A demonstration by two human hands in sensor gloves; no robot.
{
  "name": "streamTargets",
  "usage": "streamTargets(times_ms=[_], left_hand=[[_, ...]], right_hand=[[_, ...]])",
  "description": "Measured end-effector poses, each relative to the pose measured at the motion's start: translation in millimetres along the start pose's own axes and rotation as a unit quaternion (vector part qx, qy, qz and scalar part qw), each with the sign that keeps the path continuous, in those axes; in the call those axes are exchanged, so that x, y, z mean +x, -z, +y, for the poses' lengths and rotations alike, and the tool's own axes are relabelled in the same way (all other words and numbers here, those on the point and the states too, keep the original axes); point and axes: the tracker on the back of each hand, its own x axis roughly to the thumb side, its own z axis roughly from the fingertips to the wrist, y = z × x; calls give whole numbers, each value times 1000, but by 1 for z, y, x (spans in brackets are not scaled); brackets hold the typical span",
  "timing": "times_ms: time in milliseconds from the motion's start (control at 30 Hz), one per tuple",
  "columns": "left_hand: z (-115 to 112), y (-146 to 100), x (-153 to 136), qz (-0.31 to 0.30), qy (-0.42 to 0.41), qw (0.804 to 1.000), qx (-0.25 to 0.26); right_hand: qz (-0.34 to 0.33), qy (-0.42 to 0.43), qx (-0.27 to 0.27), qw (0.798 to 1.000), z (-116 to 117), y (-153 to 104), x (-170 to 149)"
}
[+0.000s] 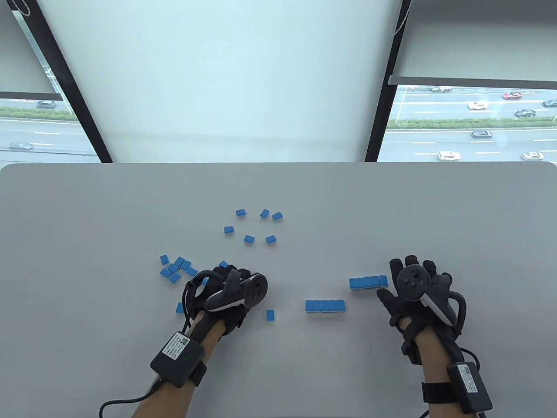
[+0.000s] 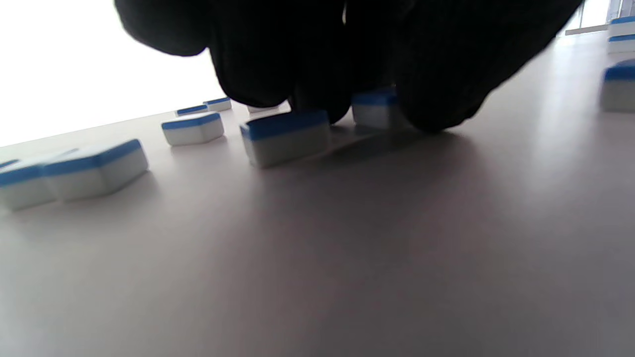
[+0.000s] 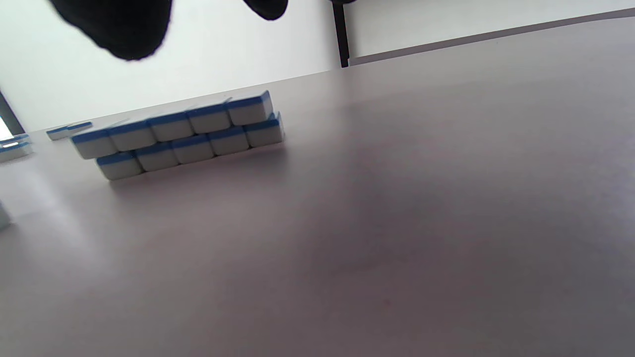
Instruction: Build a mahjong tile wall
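Both hands wear black knit sensor gloves – the left hand (image 1: 226,296) and the right hand (image 1: 417,296) each carry a dark grey tracker with a white band, and black boxes with white labels and cables are strapped on the bare forearms, toward 6 o'clock.

The tiles (image 2: 285,136) at the black-gloved left hand (image 1: 226,289) are blue-backed over white. The table (image 1: 109,217) is plain grey.

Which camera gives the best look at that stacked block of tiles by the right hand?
The right wrist view: the stacked block shows side-on as two layers, five tiles each, the upper shifted a bit. The table view shows it only from above, beside the right hand. The left wrist view catches just tile corners at its right edge.
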Motion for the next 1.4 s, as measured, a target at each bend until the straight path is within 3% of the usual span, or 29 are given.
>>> streamTargets(times_ms=[600, 933, 1100, 1400], left_hand=[[-2, 0, 1, 5, -18, 1000, -2], [33, -27, 3, -10, -66, 997, 48], [35, -34, 13, -14, -77, 997, 23], [17, -27, 31, -17, -57, 996, -59]], right_hand=[[4, -11, 6, 1000, 2, 0, 2], [3, -13, 5, 1000, 2, 0, 3], [1, -15, 4, 1000, 3, 1, 4], [0, -15, 4, 1000, 3, 1, 3]])
